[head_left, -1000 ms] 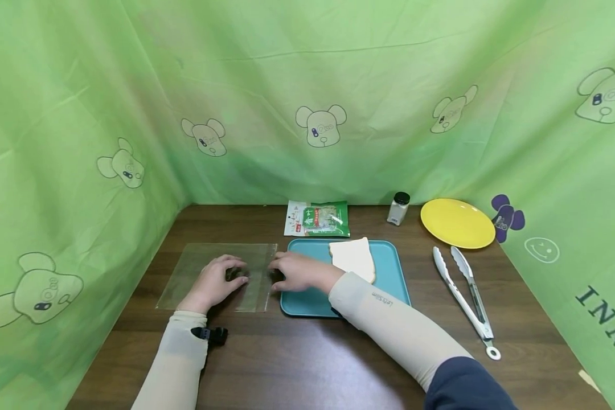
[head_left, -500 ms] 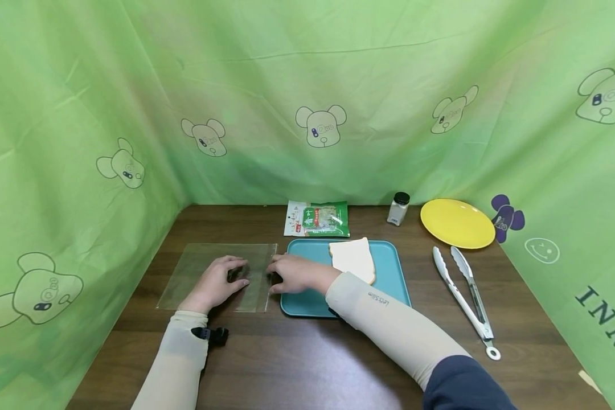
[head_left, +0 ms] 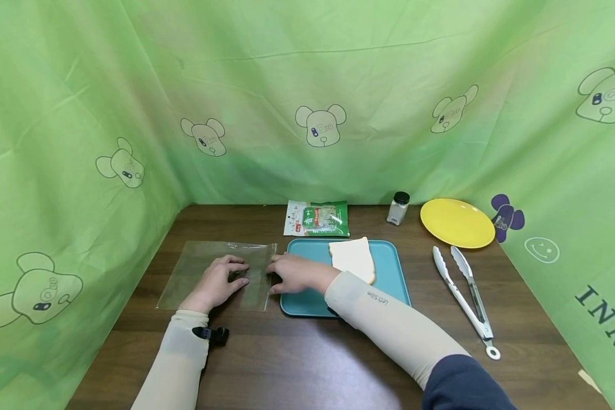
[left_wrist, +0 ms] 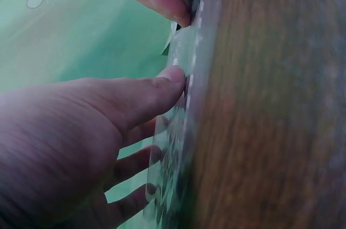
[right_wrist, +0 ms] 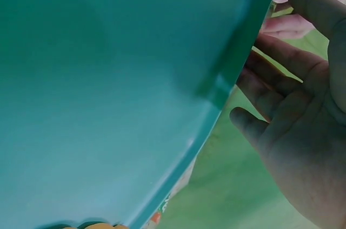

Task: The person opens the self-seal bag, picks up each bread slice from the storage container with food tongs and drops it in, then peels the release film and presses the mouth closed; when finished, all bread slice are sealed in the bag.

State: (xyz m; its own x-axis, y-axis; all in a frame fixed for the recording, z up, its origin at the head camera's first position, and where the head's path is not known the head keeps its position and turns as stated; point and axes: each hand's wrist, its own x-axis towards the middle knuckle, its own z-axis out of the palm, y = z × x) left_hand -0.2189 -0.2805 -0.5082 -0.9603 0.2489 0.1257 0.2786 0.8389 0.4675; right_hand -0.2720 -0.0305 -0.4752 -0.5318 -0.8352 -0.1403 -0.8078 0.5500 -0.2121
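A clear plastic bag (head_left: 192,270) lies flat at the left of the table. My left hand (head_left: 216,286) rests on its middle with fingers spread; in the left wrist view the fingertips of that hand (left_wrist: 81,131) touch the film. At the bag's right edge, beside the blue tray (head_left: 307,310), is my right hand (head_left: 297,272), its fingers bent loosely. In the right wrist view my right hand (right_wrist: 308,126) has its fingers at the tray's rim (right_wrist: 216,107); whether they touch the bag is hidden there. A slice of bread (head_left: 353,259) lies on the tray.
Behind the tray lies a green and white packet (head_left: 318,219). A black-capped jar (head_left: 398,209) and a yellow plate (head_left: 457,223) stand at the back right. White tongs (head_left: 463,302) lie right of the tray, and a green curtain (head_left: 266,114) surrounds the table.
The bag's far edge has lifted and wrinkled slightly near its right corner. My right hand has shifted a little to the left over the last second; my left hand has barely moved.
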